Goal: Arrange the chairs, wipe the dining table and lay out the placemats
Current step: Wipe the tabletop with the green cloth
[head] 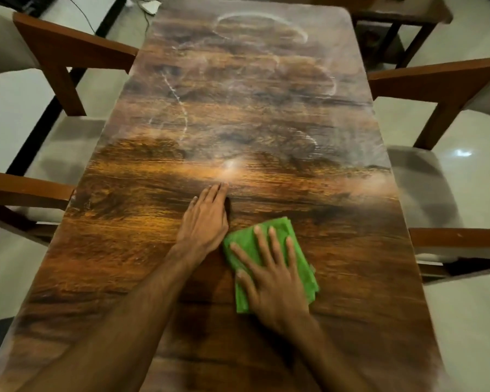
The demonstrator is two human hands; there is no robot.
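A long wooden dining table [337, 222] with a glossy top fills the view, and pale curved wipe streaks show on its far half. A folded green cloth [246, 240] lies on the near middle of the top. My right hand [272, 274] presses flat on the cloth with fingers spread. My left hand [205, 219] rests flat on the bare wood just left of the cloth, fingers together and pointing away. No placemats are in view.
Wooden chairs with pale seats stand along both long sides: two on the left [68, 52] [20, 193] and two on the right [441, 86] [458, 239]. A dark wooden side table [402, 12] stands beyond the far right corner. Cables lie on the floor at far left.
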